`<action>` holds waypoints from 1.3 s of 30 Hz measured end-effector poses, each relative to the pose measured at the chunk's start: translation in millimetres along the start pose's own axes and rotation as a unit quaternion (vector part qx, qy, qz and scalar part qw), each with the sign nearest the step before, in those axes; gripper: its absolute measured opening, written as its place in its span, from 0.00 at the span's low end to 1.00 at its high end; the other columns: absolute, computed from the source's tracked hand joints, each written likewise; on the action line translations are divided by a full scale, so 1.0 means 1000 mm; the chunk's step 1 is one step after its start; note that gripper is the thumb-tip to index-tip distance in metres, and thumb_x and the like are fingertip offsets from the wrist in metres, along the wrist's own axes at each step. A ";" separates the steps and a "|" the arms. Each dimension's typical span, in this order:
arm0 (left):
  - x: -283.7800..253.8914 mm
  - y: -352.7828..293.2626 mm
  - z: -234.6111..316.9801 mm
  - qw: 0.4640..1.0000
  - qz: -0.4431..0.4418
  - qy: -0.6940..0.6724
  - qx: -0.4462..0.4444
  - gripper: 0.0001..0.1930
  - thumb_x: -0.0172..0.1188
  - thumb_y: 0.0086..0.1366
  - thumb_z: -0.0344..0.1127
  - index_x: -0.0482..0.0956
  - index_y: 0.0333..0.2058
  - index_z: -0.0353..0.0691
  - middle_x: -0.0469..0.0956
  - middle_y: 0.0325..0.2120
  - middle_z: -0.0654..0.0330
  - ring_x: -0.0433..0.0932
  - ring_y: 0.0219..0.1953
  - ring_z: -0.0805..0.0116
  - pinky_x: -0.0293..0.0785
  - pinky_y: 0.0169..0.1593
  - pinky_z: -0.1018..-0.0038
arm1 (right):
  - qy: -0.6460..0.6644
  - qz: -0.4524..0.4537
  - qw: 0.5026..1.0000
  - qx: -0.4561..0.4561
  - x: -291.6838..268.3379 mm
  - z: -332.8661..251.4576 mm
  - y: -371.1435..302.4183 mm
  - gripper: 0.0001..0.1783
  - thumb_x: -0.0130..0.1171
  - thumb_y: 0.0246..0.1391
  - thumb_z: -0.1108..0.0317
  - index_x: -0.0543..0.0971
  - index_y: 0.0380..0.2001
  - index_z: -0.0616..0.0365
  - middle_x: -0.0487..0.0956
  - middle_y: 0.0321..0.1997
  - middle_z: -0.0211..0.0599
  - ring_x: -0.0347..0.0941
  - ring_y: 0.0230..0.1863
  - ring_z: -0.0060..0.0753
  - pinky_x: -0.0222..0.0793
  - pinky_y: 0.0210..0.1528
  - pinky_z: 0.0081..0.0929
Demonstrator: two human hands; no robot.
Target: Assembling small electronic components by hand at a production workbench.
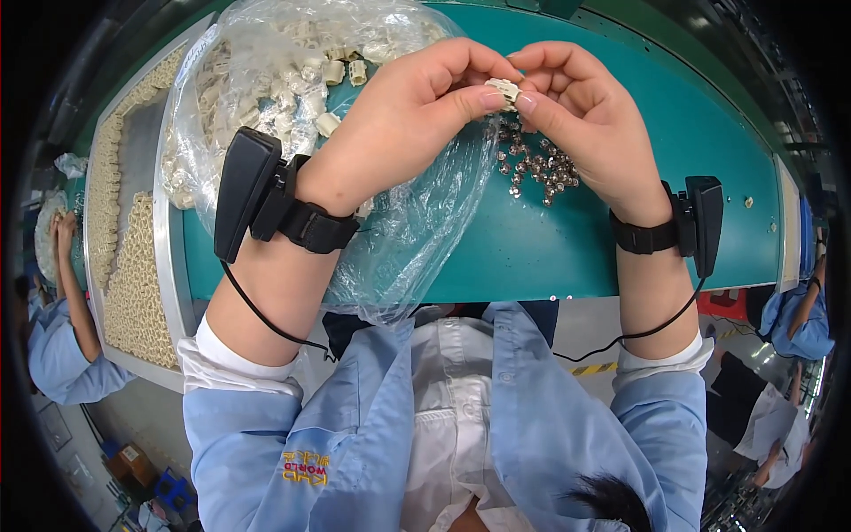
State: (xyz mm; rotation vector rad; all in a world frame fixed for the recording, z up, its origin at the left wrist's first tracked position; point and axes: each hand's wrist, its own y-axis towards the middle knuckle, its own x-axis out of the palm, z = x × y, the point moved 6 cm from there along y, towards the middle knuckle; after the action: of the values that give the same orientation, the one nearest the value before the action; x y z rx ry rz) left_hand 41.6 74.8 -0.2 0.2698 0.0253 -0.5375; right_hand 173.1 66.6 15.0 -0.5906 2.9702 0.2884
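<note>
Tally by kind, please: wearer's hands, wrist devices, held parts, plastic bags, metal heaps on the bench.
Wearer's hands: 2 (left hand, right hand)
Black wrist devices: 2
Held cream part: 1
Clear plastic bag: 1
Heap of shiny metal pieces: 1
Total: 7

Left hand (403, 120) and right hand (594, 120) are pinching.
Thumbs (468, 105) are facing each other between them; forearms (275, 293) are slanting inward behind.
</note>
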 end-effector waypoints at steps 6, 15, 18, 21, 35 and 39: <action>0.001 -0.001 0.004 1.000 -0.022 -0.005 0.010 0.10 0.51 0.61 0.31 0.70 0.41 0.36 0.72 0.35 0.65 0.70 0.37 0.79 0.67 0.42 0.83 | 0.038 -0.009 0.999 0.007 0.003 0.005 -0.001 0.17 0.53 0.52 0.72 0.66 0.46 0.63 0.72 0.35 0.29 0.67 0.34 0.14 0.65 0.36 0.12; 0.005 -0.003 0.007 0.996 -0.009 -0.083 0.030 0.07 0.51 0.60 0.29 0.71 0.37 0.35 0.74 0.30 0.64 0.71 0.34 0.80 0.68 0.38 0.83 | 0.090 -0.044 0.995 0.015 0.005 0.008 -0.002 0.17 0.53 0.53 0.68 0.66 0.45 0.61 0.72 0.36 0.29 0.66 0.33 0.15 0.64 0.35 0.13; 0.003 -0.001 0.003 0.997 -0.030 -0.074 0.017 0.10 0.50 0.61 0.31 0.70 0.41 0.37 0.73 0.36 0.65 0.71 0.37 0.79 0.67 0.41 0.82 | 0.075 -0.041 0.996 0.004 0.006 0.008 -0.001 0.17 0.53 0.53 0.67 0.66 0.44 0.61 0.72 0.35 0.29 0.66 0.33 0.16 0.64 0.35 0.13; 0.004 -0.001 0.008 0.995 -0.038 -0.091 0.019 0.11 0.50 0.61 0.32 0.70 0.43 0.37 0.72 0.39 0.64 0.70 0.40 0.77 0.67 0.44 0.80 | 0.049 0.015 0.999 -0.018 0.001 0.006 0.001 0.16 0.53 0.54 0.67 0.67 0.44 0.61 0.72 0.34 0.28 0.66 0.32 0.16 0.64 0.36 0.13; 0.008 -0.003 0.019 0.992 -0.049 0.001 0.114 0.12 0.50 0.58 0.23 0.73 0.41 0.36 0.74 0.40 0.62 0.71 0.42 0.75 0.66 0.47 0.79 | -0.002 0.135 0.989 -0.058 -0.029 0.007 0.006 0.11 0.49 0.57 0.62 0.73 0.32 0.60 0.67 0.21 0.21 0.60 0.24 0.11 0.56 0.27 0.10; 0.002 -0.006 0.014 0.997 -0.016 -0.019 0.073 0.13 0.49 0.58 0.23 0.72 0.42 0.35 0.74 0.39 0.62 0.71 0.42 0.75 0.66 0.47 0.79 | -0.029 0.130 0.991 -0.034 -0.030 0.017 0.011 0.10 0.49 0.56 0.63 0.73 0.30 0.59 0.66 0.20 0.20 0.59 0.23 0.11 0.55 0.25 0.10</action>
State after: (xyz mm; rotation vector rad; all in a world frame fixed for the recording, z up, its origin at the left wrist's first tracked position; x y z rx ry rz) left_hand 39.9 65.6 11.8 0.4016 -0.0457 -0.5777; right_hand 197.0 90.6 4.6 -0.1954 2.9875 0.4218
